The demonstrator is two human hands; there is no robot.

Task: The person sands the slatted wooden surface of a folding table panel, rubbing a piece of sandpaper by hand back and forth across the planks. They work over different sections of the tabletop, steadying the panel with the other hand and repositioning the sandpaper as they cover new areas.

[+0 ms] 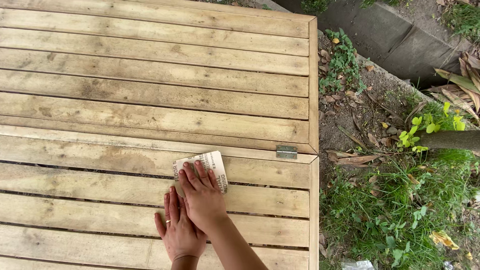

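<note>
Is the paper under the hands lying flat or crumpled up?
Flat. The pale rectangular sandpaper sheet lies spread on the weathered wooden slat table, pressed under the right hand.

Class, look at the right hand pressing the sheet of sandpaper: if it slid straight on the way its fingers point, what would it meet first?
The right hand points up-left along the weathered wooden slatted tabletop. Beyond the white sandpaper sheet the way looks free: only bare slats and the seam between the panels.

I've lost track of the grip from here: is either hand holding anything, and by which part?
Nothing is gripped. The right hand presses flat on the lower half of the sandpaper sheet, pinning it to the wooden table. The left hand lies flat on the slats, partly under the right.
</note>
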